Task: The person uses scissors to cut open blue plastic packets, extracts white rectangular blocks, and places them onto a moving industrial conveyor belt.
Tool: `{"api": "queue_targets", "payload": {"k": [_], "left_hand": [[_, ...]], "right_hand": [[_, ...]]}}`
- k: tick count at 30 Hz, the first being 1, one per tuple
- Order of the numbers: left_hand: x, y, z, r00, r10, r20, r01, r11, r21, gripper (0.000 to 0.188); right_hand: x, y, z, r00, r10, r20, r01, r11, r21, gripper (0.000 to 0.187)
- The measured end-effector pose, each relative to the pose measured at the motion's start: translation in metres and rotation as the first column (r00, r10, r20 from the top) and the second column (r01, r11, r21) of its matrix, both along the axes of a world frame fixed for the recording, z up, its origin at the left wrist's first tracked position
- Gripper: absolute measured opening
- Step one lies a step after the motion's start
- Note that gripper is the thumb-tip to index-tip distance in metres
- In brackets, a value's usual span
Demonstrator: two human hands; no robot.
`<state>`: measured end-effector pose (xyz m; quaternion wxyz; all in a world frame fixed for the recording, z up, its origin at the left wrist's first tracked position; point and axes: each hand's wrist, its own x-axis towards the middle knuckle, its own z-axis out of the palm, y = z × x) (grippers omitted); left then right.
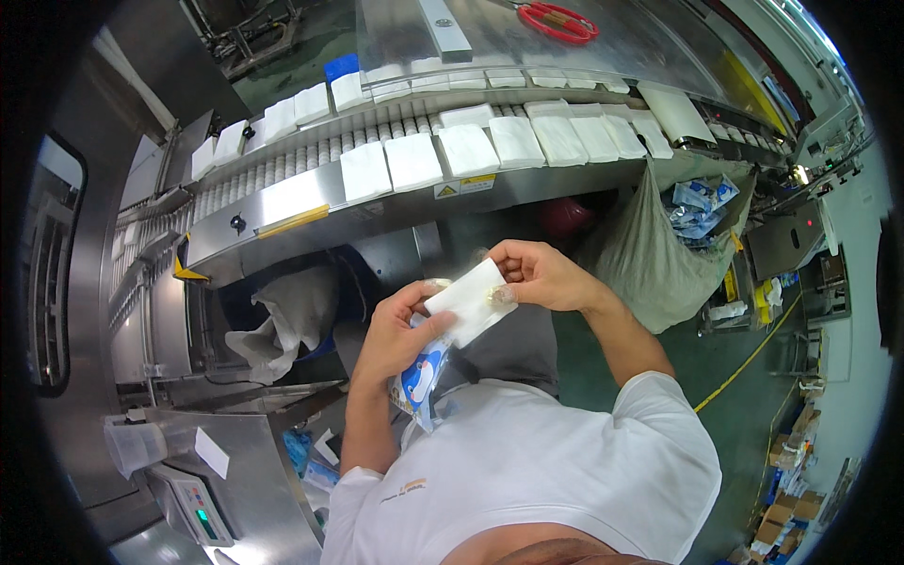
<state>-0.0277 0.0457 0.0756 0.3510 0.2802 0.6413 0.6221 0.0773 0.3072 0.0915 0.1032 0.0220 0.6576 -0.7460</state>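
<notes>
In front of my chest, both hands hold a small white folded stack (pixel 473 303) that looks like tissue or wipes. My left hand (pixel 395 331) is closed on its left edge, thumb lying across the top. Below that hand hangs a blue-and-white printed plastic packet (pixel 418 384), which looks held by the same hand, though the grip on it is hidden. My right hand (pixel 544 275) is closed on the stack's upper right edge, between thumb and fingers. Several similar white stacks (pixel 412 162) lie along the metal ledge of the roller conveyor (pixel 311 164) beyond my hands.
Red-handled scissors (pixel 557 23) lie on the metal cover behind the conveyor. To the right hangs a cloth sack (pixel 642 254) holding blue packets (pixel 699 202). A scale (pixel 193 504) and a clear plastic jug (pixel 134 444) stand at lower left. Grey cloth (pixel 292 315) hangs under the conveyor.
</notes>
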Motion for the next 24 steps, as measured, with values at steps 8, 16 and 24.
{"api": "queue_targets", "payload": {"k": [8,16,24], "left_hand": [[-0.002,-0.032,-0.013,0.96,0.216,0.18,-0.233,0.969,0.078,0.042],[0.017,-0.087,-0.051,0.884,0.418,0.209,-0.437,0.898,0.051,0.037],[0.02,-0.102,-0.069,0.856,0.486,0.178,-0.499,0.866,0.033,0.035]], "right_hand": [[-0.059,0.089,0.032,0.846,-0.523,-0.102,0.522,0.852,-0.032,0.03],[-0.142,0.284,0.034,0.535,-0.827,-0.172,0.833,0.55,-0.057,0.024],[-0.208,0.42,-0.03,0.605,-0.481,-0.634,0.759,0.588,0.279,0.041]]}}
